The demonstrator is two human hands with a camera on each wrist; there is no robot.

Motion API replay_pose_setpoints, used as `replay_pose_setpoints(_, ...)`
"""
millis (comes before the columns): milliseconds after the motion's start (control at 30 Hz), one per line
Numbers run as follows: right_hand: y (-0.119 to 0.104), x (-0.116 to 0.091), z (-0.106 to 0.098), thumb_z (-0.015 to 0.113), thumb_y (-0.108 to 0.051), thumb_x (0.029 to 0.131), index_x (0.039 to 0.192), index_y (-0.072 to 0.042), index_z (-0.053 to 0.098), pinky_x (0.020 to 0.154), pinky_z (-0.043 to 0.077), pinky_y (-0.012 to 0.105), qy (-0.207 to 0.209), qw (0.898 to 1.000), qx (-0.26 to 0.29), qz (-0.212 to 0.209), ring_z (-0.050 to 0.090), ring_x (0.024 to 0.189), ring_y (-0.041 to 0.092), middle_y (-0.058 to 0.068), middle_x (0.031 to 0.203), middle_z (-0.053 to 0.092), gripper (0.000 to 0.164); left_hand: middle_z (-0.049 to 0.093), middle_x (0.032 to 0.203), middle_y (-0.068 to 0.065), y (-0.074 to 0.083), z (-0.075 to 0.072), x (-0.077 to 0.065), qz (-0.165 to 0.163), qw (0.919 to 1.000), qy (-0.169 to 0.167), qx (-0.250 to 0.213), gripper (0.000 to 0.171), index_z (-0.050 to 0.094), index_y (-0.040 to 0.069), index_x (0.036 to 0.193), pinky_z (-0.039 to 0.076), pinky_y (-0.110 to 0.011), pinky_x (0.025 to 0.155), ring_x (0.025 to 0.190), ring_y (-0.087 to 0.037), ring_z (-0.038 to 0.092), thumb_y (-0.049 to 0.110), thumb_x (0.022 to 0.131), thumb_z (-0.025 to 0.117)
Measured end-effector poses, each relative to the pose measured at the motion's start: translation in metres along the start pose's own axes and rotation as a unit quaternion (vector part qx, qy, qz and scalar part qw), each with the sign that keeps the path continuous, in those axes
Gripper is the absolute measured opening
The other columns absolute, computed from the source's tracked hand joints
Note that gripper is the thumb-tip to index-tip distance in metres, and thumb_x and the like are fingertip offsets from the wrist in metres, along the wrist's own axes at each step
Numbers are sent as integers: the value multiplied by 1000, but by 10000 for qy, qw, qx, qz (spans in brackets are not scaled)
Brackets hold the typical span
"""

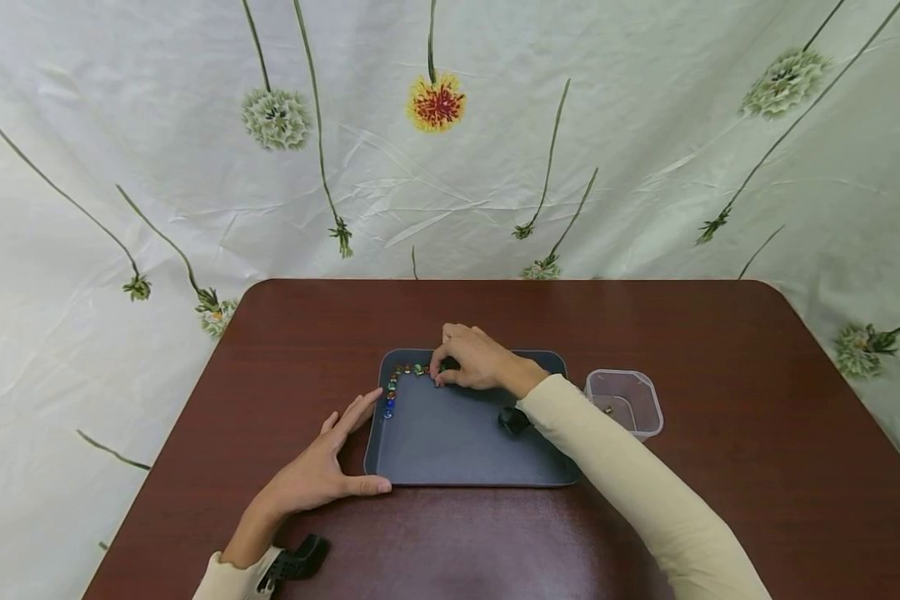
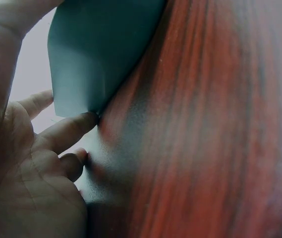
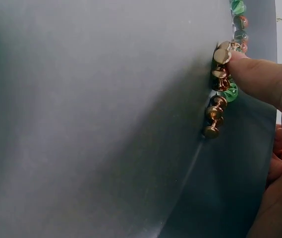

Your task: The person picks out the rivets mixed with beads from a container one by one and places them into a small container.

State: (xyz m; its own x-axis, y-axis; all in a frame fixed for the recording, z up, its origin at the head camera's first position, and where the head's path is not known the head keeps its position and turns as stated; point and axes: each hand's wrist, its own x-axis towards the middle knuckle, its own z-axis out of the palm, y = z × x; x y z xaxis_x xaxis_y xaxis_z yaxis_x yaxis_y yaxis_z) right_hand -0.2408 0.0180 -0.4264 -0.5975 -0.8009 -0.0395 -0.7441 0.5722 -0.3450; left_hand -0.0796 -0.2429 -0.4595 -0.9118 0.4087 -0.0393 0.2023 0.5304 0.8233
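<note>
A dark grey tray [image 1: 450, 450] lies on the table. Along its left and back edges runs a line of small glass marbles [image 1: 392, 387]. The right hand [image 1: 480, 360] reaches over the tray's back edge, thumb and index finger pinching a small gold push pin [image 3: 222, 55]; the fingertips behind it are hidden. More gold push pins [image 3: 214, 113] stand by the back rim, beside a green marble [image 3: 230, 92]. At the tray's left side, the left hand [image 1: 318, 471] spreads its fingers against the rim, its thumb at the front left corner.
A clear plastic container [image 1: 648, 408] stands right of the tray, partly behind the right sleeve [image 1: 622, 458], with small gold pieces inside. The brown table [image 1: 750, 400] extends around both. Behind it hangs a flowered white cloth [image 1: 480, 200].
</note>
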Motion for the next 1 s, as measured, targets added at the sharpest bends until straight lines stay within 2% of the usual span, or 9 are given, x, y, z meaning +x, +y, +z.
replay_pose_setpoints(600, 1, -1, 1, 69, -33, 96, 100, -30, 79, 71, 21, 31, 101, 9999, 79, 41, 36, 76, 16, 2, 88, 50, 11, 23, 166, -13, 0, 0, -1, 8, 10000, 7, -21, 111, 14, 28, 162, -8, -71, 113, 154, -43, 4, 35, 78, 87)
replay_pose_setpoints(1000, 3, -1, 0, 68, -28, 97, 100, -27, 78, 74, 26, 32, 45, 9995, 300, 72, 39, 78, 16, 2, 90, 53, 11, 23, 165, -14, 0, 0, -1, 36, 10000, 9, -54, 112, 14, 27, 162, -8, -70, 113, 154, -43, 4, 34, 78, 87)
